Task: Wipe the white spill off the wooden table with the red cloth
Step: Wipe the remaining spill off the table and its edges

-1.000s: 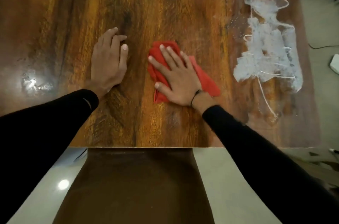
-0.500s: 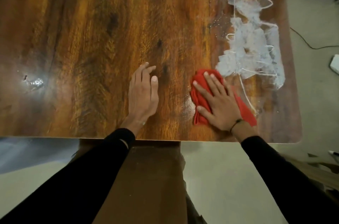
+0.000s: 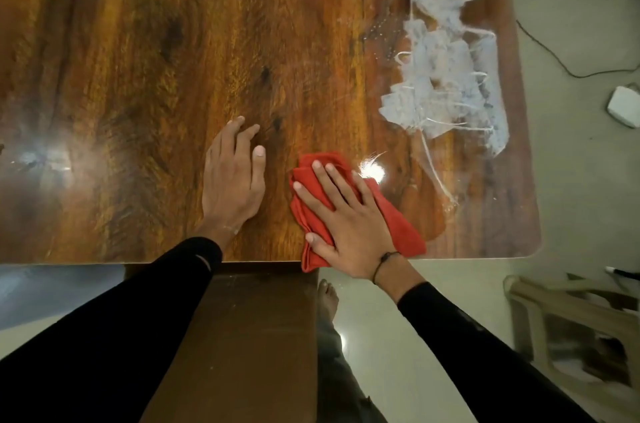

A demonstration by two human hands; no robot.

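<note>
A white smeared spill [image 3: 446,76] with thin white streaks covers the right part of the wooden table [image 3: 138,58]. The red cloth [image 3: 398,228] lies bunched near the table's front edge, below and left of the spill, one corner hanging over the edge. My right hand [image 3: 346,221] presses flat on the cloth with straight, spread fingers. My left hand [image 3: 233,180] rests flat on the bare wood just left of the cloth, fingers straight. The cloth does not touch the main white patch.
A dark brown chair or bench [image 3: 242,336] stands under the table's front edge. A white device [image 3: 625,105] with a cable lies on the floor to the right. A beige plastic stool [image 3: 571,318] stands at the lower right. My bare foot [image 3: 327,294] shows below the edge.
The right hand slid the cloth right to the spill's lower edge, then back left and toward the front edge. The left hand shifted right along the table. The view moved too.
</note>
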